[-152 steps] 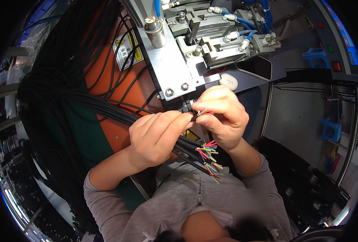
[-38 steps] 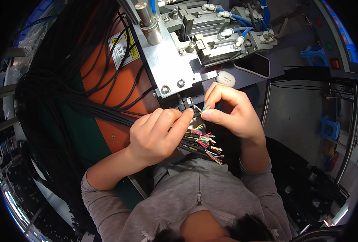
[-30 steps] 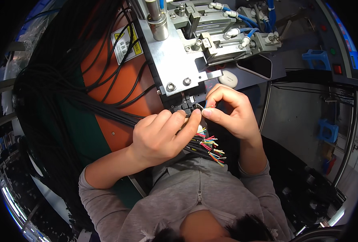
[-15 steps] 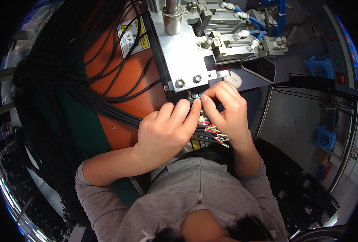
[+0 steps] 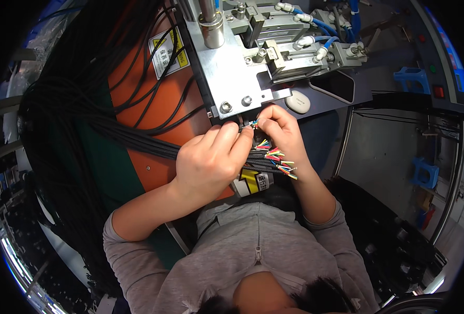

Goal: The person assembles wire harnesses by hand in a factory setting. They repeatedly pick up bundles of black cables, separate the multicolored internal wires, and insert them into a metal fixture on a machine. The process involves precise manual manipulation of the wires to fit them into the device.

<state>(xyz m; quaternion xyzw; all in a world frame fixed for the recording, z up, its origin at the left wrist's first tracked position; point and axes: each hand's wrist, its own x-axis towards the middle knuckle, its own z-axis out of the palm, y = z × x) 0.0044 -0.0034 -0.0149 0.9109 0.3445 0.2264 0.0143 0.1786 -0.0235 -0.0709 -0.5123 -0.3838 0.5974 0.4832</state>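
Just under the front edge of a metal machine plate [image 5: 229,78], both my hands meet at a small cluster of thin coloured wires [image 5: 254,124]. My left hand [image 5: 211,157] pinches the cable end between thumb and forefinger, its other fingers curled. From the right, my right hand [image 5: 284,133] pinches the wire tips. Below the fingers a bundle of black cables [image 5: 266,167] shows stripped ends with red, yellow, green, blue and white wires [image 5: 284,165]. The cables pass beneath my left hand, which hides part of them.
Long black cables [image 5: 132,138] run across an orange panel [image 5: 153,167] at the left. Pneumatic cylinders with blue hoses [image 5: 321,39] stand at the back. A phone [image 5: 336,86] and a white oval case [image 5: 298,102] lie right of the plate. Blue stools [image 5: 424,172] stand farther right.
The wire tips at my fingers now show more colours, between both pinches. My right hand has shifted slightly left. More of the yellow label below the bundle is visible.
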